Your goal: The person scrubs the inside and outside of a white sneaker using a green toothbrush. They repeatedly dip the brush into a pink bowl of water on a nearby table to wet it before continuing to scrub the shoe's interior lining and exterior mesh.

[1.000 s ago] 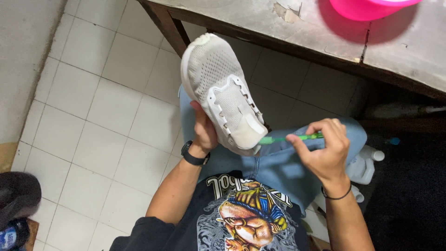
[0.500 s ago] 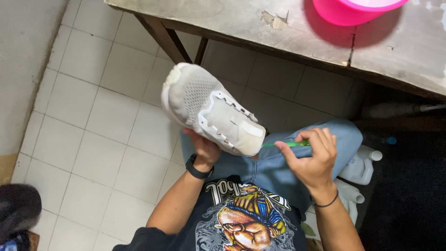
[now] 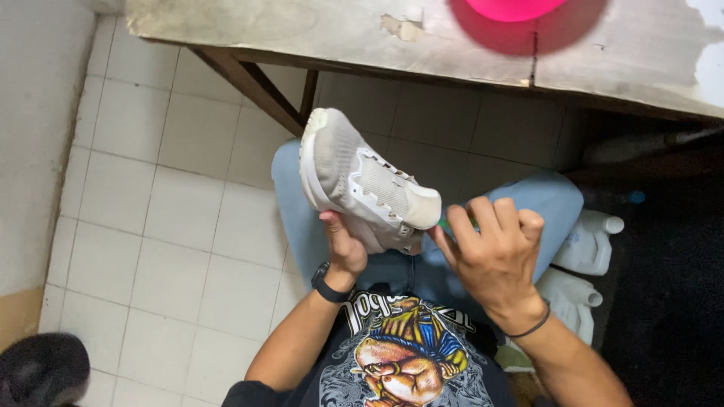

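**Head view: white shoe held over the lap, green-handled tool at its heel**

Head camera looks down on a seated person in blue jeans [image 3: 520, 200] and a black printed T-shirt [image 3: 403, 354]. The left hand [image 3: 343, 245], with a black wristwatch [image 3: 329, 283] on its wrist, is closed under the white knit sneaker with a moulded lace cage [image 3: 362, 185], gripping it from below near the heel end. The shoe sits above the knees, toe pointing up and away toward the worn wooden table [image 3: 302, 30], its upper facing the camera.

The right hand [image 3: 494, 252], a thin black band [image 3: 528, 328] around its wrist, is curled tight around a slim green handle [image 3: 445, 224], only a short piece of which shows between the fingers and the shoe's heel opening. What is on the handle's working end cannot be seen.

The sneaker looks light, with a soft, yielding mesh upper and a firmer rubbery sole, so the sole and heel counter are likely the steadiest places to grip; squeezing the knit would probably deform it.

White plastic jugs [image 3: 584, 245] stand on the floor just beside the right knee. A bright pink round object [image 3: 513, 7] rests on the table at the top edge, and pale square floor tiles [image 3: 151, 211] fill the left side.
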